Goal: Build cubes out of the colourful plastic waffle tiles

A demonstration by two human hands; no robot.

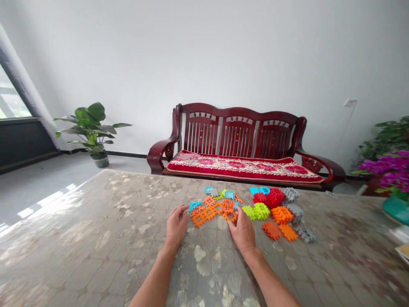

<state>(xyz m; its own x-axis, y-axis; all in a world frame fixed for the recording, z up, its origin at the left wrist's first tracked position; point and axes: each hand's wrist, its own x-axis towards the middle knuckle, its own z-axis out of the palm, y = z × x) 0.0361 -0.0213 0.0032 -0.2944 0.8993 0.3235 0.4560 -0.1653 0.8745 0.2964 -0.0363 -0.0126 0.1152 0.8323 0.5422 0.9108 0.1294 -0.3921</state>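
Note:
My left hand (176,226) rests at the left end of the loose interlocking plastic tiles, its fingers bent and thumb apart from them. Its fingertips are close to a blue tile (194,206); whether they touch it I cannot tell. Beside it lies a joined strip of orange lattice tiles (204,216). My right hand (244,232) has thumb and forefinger at the edge of an orange open-frame tile (230,217), pinching it. Another orange tile (228,206) lies just behind that one. Farther back are a grey tile (214,193) and a light-blue tile (229,194).
To the right are stacked red tiles (275,197), lime-green tiles (261,211), orange tiles (282,215) and grey tiles (291,195). A patterned cloth (128,256) covers the table. Beyond stands a wooden bench (238,128). Purple flowers (391,168) stand at the right edge.

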